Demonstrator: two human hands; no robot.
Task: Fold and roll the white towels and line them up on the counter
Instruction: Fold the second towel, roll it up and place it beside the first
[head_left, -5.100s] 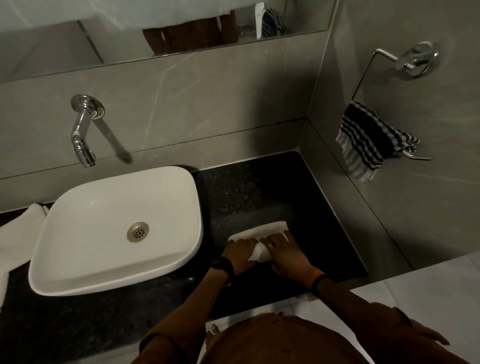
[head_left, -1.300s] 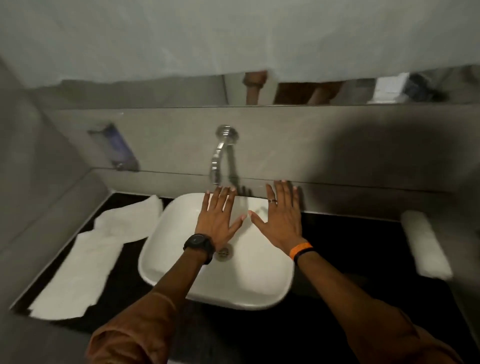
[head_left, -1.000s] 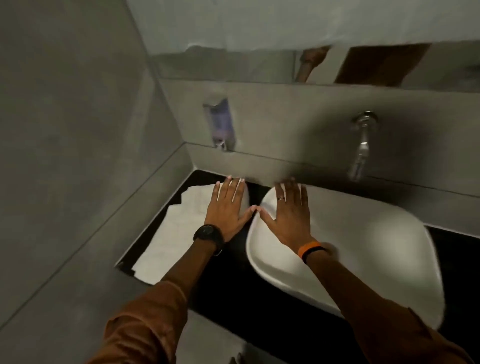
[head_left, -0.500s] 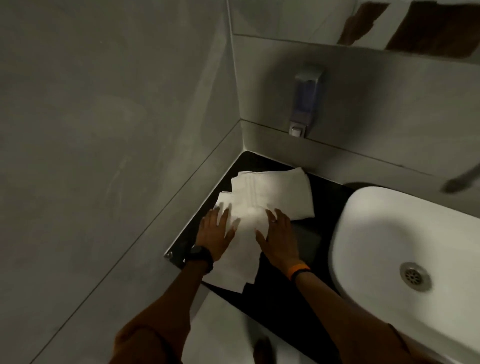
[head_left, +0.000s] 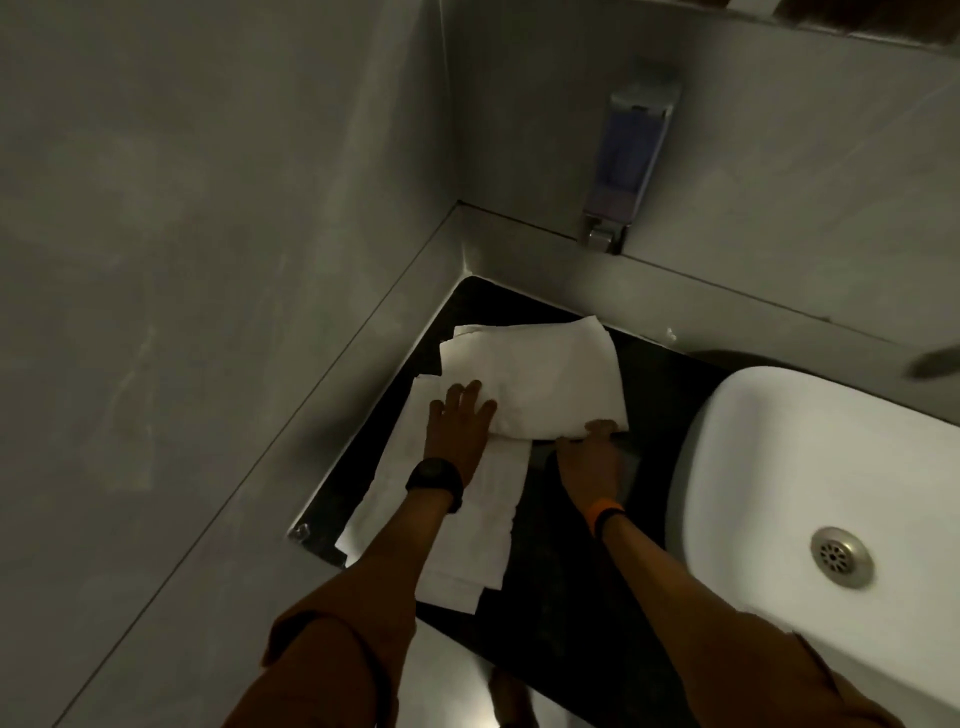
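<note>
Two white towels lie on the black counter (head_left: 571, 525) in the left corner. The upper towel (head_left: 540, 379) is a loosely folded square nearer the back wall. The lower towel (head_left: 467, 525) is a long strip that reaches the counter's front edge. My left hand (head_left: 460, 428) rests flat, fingers spread, where the two towels overlap. My right hand (head_left: 589, 457) has its fingertips curled under the near right corner of the upper towel. The rolled towel seen earlier is out of view.
A white basin (head_left: 810, 467) fills the counter's right side, with its drain (head_left: 841, 557). A soap dispenser (head_left: 631, 156) hangs on the back wall above the towels. Grey tiled walls close the corner at left and behind. The floor shows below the counter edge.
The view swung from the rolled towel on the right, across the basin, to the left corner. Both hands came down onto the towel pile; my right hand now grips the upper towel's corner.
</note>
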